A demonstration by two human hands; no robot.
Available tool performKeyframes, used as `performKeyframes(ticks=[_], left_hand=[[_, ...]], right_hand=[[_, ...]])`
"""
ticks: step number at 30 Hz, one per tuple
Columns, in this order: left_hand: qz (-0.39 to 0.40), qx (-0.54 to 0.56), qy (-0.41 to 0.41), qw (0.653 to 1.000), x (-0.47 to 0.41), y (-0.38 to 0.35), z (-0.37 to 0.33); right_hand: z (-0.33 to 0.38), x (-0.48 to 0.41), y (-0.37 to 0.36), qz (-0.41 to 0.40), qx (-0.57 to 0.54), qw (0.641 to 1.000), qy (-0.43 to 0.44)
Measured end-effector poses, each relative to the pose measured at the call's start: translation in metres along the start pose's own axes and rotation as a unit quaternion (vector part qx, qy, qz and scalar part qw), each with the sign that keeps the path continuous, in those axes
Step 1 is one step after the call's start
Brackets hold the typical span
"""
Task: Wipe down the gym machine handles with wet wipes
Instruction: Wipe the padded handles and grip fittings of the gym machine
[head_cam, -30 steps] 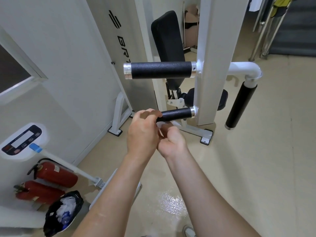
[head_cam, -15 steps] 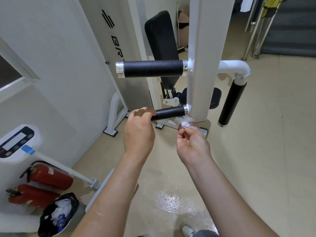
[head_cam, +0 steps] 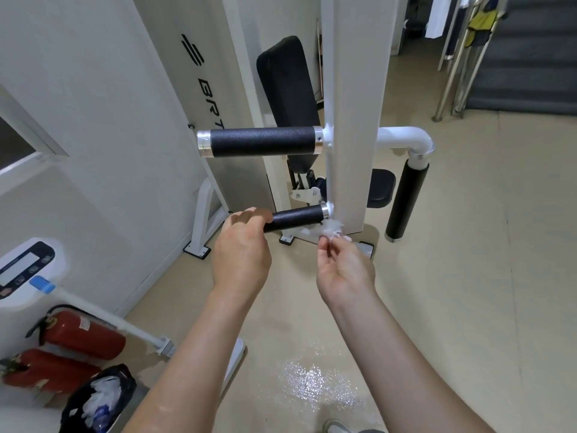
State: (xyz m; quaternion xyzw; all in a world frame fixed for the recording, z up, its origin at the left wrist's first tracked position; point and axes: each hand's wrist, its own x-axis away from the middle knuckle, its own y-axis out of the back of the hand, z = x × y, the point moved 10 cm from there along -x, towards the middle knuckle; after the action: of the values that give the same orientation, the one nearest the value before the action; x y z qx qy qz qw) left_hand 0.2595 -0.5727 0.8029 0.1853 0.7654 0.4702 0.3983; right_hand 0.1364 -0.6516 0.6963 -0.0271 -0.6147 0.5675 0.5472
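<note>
The wet wipe (head_cam: pixel 331 229) is a small crumpled white wad, held up just under the inner end of the lower handle (head_cam: pixel 296 218), right where that black grip meets the machine's white post (head_cam: pixel 352 104).

The room is a pale one: beige floor (head_cam: pixel 468 276) with a shiny wet patch (head_cam: pixel 318 385) near the person's feet, and white panels along the left. Two red fire extinguishers (head_cam: pixel 84 335) lie low against that side, with a black bin bag (head_cam: pixel 96 398) of white rubbish in front of them (it looks like used wipes, though I can't be sure). Next to them stands a white device with a dark display panel (head_cam: pixel 25 270). Grey stairs (head_cam: pixel 530 57) with metal rails rise at the far right. On the machine, a longer upper handle (head_cam: pixel 262 142) sticks out leftward from the post, a third black grip (head_cam: pixel 407 201) hangs upright from a white elbow pipe on the right, and a black back pad (head_cam: pixel 287 89) stands behind.

The right hand (head_cam: pixel 345 270) is palm-up, its fingers (head_cam: pixel 327 245) pinched together on the wipe, which pokes out above the fingertips and sits just beside the handle's silver collar; whether it touches the collar I cannot tell. The left hand (head_cam: pixel 242 254) is on the handle's free end, fingers curled over it and hiding the tip.
</note>
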Motion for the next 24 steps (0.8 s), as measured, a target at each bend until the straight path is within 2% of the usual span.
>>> performKeyframes(ticks=[5, 11, 20, 22, 24], left_hand=[[0.012, -0.004, 0.006, 1.0, 0.005, 0.001, -0.001], [0.013, 0.021, 0.0, 1.0, -0.001, -0.002, 0.003], [0.009, 0.043, -0.003, 0.999, 0.003, 0.003, 0.0], [0.01, 0.047, -0.002, 0.999, 0.003, 0.003, 0.001], [0.011, 0.048, -0.004, 0.999, 0.002, 0.002, 0.002]], right_hand=[[-0.018, -0.006, -0.013, -0.021, -0.036, 0.999, -0.018], [-0.035, -0.016, -0.018, -0.014, 0.031, 0.997, -0.067], [-0.015, -0.019, -0.01, -0.09, -0.016, 0.996, -0.001], [-0.018, -0.02, -0.014, -0.069, -0.032, 0.997, -0.014], [-0.021, -0.018, -0.023, -0.003, -0.038, 0.998, -0.043]])
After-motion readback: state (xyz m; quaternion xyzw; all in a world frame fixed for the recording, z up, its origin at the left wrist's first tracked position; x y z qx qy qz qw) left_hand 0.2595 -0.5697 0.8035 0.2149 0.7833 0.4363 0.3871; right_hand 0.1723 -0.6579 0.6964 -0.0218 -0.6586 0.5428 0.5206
